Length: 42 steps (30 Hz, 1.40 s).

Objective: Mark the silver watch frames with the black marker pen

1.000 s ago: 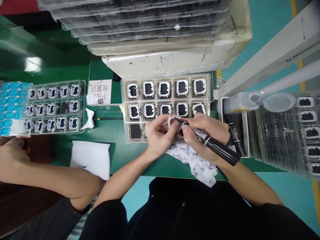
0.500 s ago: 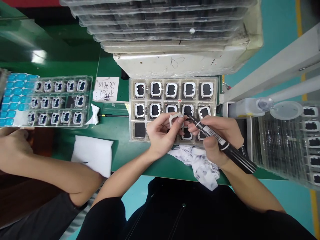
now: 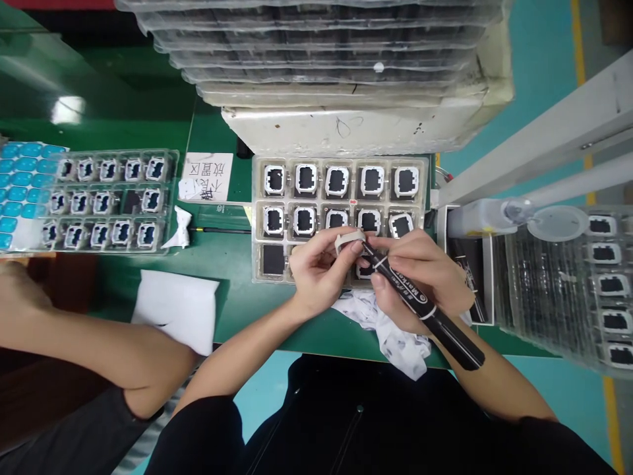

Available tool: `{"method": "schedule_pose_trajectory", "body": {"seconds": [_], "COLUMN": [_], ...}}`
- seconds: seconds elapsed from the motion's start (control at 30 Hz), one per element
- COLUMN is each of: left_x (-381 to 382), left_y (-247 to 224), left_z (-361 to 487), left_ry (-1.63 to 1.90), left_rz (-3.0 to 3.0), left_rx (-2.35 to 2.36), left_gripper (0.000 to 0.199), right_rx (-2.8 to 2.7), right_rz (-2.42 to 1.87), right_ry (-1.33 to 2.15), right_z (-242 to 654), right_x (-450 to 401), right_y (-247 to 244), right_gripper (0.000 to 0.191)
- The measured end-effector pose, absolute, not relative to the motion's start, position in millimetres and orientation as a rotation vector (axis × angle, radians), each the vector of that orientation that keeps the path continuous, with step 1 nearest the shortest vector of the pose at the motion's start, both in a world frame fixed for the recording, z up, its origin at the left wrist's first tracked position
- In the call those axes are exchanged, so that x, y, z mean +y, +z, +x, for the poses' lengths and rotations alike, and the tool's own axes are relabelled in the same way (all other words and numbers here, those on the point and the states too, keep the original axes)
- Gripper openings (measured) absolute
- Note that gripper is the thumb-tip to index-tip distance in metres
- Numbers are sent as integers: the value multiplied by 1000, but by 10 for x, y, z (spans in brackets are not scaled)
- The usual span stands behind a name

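Observation:
A small light-grey square frame (image 3: 349,239) is pinched between the thumb and fingers of my left hand (image 3: 321,269), above the near rows of the tray. My right hand (image 3: 428,280) is closed round a black marker pen (image 3: 420,302), its tip at the right side of the frame; whether the tip touches cannot be made out. Beneath both hands lies a clear plastic tray (image 3: 291,276) with several white frames in its pockets. One near-left pocket (image 3: 273,259) shows only a dark bottom. My hands hide part of the near row.
A crumpled, stained cloth (image 3: 395,336) lies at the table's near edge. Stacked trays (image 3: 336,53) rise behind on a white foam block (image 3: 356,128). On the right are a bottle (image 3: 482,218) and more trays (image 3: 548,284). A co-worker's arm (image 3: 93,343) reaches in at left, near another tray (image 3: 171,198).
My right hand has shifted left with the marker, whose tip is now at the frame. The frame has tilted in my left fingers. The whole view has slid slightly.

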<state>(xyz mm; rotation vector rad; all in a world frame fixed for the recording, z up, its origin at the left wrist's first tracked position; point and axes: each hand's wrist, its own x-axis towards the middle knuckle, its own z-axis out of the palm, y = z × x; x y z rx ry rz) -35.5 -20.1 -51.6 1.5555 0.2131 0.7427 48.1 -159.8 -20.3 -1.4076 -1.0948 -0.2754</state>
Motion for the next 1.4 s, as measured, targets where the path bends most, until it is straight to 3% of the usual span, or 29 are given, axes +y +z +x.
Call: {"method": "schedule_pose_trajectory", "body": {"seconds": [1.4], "left_x": [-116], "left_y": [-607], "left_z": [-441], "left_ry": [732], "left_rz": [1863], "left_rx": [224], "left_gripper": [23], "right_rx": [-1140], "right_rz": [-1566], "right_ry": [-288], "right_z": [471], "right_x": [-1615], "right_y": [-231], "right_gripper": [35]}}
